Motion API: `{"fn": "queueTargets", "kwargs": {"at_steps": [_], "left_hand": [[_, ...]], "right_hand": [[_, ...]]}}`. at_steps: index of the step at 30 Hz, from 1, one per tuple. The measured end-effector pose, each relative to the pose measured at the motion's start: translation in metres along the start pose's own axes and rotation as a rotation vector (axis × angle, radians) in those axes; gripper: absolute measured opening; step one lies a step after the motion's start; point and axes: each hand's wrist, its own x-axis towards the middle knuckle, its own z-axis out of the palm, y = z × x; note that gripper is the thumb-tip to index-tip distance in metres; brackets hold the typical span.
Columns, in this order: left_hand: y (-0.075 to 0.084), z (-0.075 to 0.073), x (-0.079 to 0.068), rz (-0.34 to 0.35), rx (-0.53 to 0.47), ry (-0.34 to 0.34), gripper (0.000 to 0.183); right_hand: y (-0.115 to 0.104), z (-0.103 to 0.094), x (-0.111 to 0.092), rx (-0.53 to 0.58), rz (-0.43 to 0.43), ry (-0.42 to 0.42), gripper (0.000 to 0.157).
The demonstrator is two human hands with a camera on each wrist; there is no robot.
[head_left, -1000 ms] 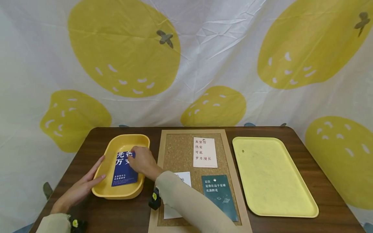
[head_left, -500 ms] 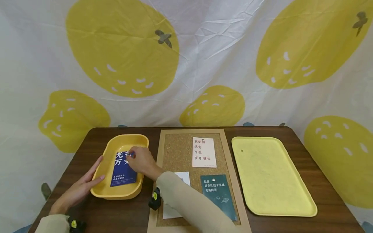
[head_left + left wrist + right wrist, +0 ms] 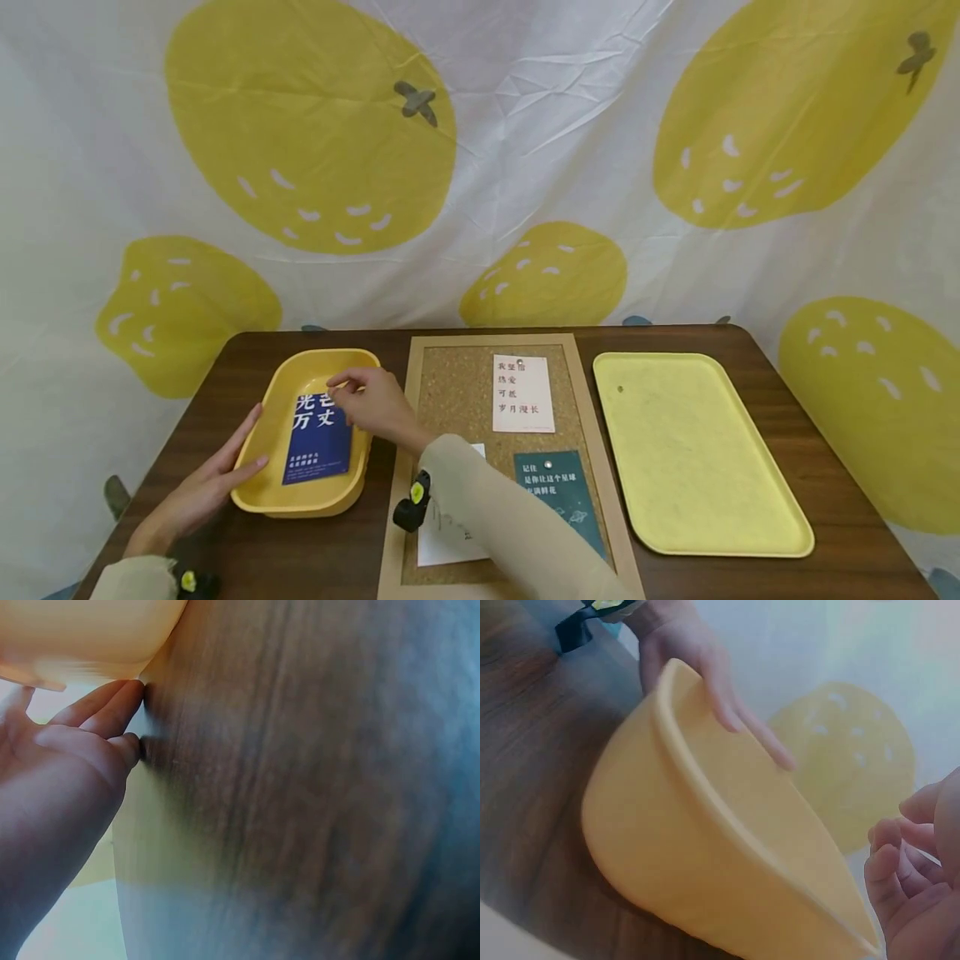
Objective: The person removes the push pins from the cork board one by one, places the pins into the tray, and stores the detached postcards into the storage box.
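Note:
A deep yellow plastic basin (image 3: 307,500) sits at the left of the table. Inside it lies a dark blue card (image 3: 318,454) with white Chinese lettering. My left hand (image 3: 198,492) holds the basin's left side, with the thumb over the rim; the left wrist view shows its other fingers against the outer wall (image 3: 90,645). Over the card's upper right corner is my right hand (image 3: 375,404), its thumb and fingers curled with the tips close together. Whether a small thing is between those fingertips cannot be made out, and the right wrist view (image 3: 915,862) does not settle it.
A wood-framed cork board (image 3: 453,383) bears a pink card (image 3: 522,396) and a green card (image 3: 551,479), each with a round pin, and a white card (image 3: 446,537) partly under my right sleeve. A flat yellow tray (image 3: 701,450) lies to the right.
My right hand has lifted slightly off the blue card and shifted right, uncovering more of its lettering. My left hand stays at the basin's side. The head view has shifted slightly.

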Motion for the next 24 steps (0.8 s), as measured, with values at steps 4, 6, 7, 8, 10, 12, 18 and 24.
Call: {"fn": "queueTargets", "kwargs": {"at_steps": [4,6,7,8,10,12,18,24], "left_hand": [[0.001,0.000,0.000,0.004,-0.005,-0.001,0.084],[0.001,0.000,0.000,0.002,-0.003,-0.001,0.084],[0.002,0.000,-0.001,0.001,-0.002,0.000,0.084],[0.002,0.001,-0.001,0.001,-0.002,-0.001,0.084],[0.002,0.001,-0.001,0.001,-0.005,-0.001,0.084],[0.002,0.002,-0.001,0.002,-0.008,-0.002,0.084],[0.001,0.002,0.000,-0.002,-0.023,-0.005,0.085],[0.001,0.003,-0.001,0.006,-0.036,-0.008,0.085]], "right_hand": [[0.001,-0.014,0.002,0.016,-0.034,0.019,0.015],[0.003,-0.020,0.002,0.028,-0.054,0.031,0.015],[0.004,-0.024,0.003,0.037,-0.059,0.036,0.015],[0.005,-0.027,0.003,0.047,-0.059,0.040,0.016],[0.010,-0.034,0.003,0.057,-0.054,0.047,0.016],[0.013,-0.041,0.002,0.058,-0.042,0.048,0.017],[0.023,-0.064,0.000,0.037,-0.035,0.043,0.019],[0.035,-0.087,0.000,0.065,-0.033,0.080,0.020]]}}
